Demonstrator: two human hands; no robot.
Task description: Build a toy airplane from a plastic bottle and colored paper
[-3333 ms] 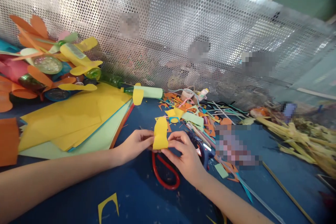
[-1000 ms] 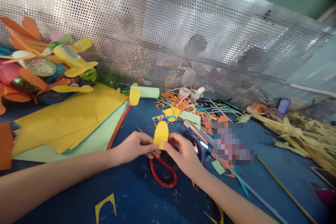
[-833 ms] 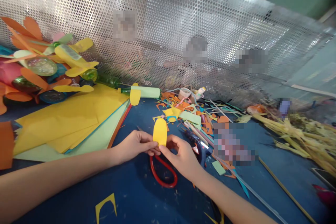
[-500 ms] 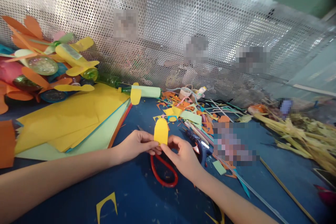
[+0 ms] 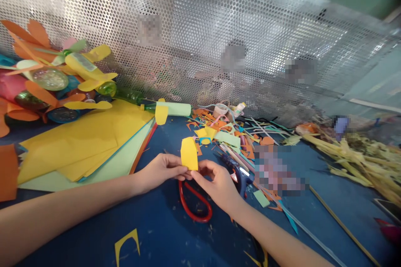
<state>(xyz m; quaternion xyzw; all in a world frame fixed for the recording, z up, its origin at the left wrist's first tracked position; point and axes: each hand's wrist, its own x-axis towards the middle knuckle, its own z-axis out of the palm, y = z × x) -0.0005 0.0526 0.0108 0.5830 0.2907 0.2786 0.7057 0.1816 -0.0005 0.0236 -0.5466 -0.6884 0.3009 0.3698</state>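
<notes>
A small yellow paper cutout (image 5: 189, 154) with a rounded top stands upright between my two hands. My left hand (image 5: 164, 167) pinches its lower left corner between thumb and fingers. At its lower right edge, my right hand (image 5: 216, 181) pinches it the same way, fingers curled behind. Below the hands lie scissors with red handles (image 5: 196, 204); their blades are mostly hidden behind my left hand. A blue glue gun (image 5: 239, 173) rests just right of my right hand. An arch-shaped yellow paper offcut (image 5: 127, 244) lies nearer to me.
Yellow paper sheets (image 5: 90, 142) are stacked at left, beside bottles with paper petals (image 5: 90, 66). A green bottle wrapped in pale paper (image 5: 177, 109) lies behind. Paper scraps (image 5: 219, 125) spread along a perforated metal screen (image 5: 200, 41). Dry husks (image 5: 354, 158) and a thin stick (image 5: 341, 221) lie right.
The yellow cutout has tilted slightly to the left, and its top outline looks more angular. Both hands keep their pinch on it, almost in place.
</notes>
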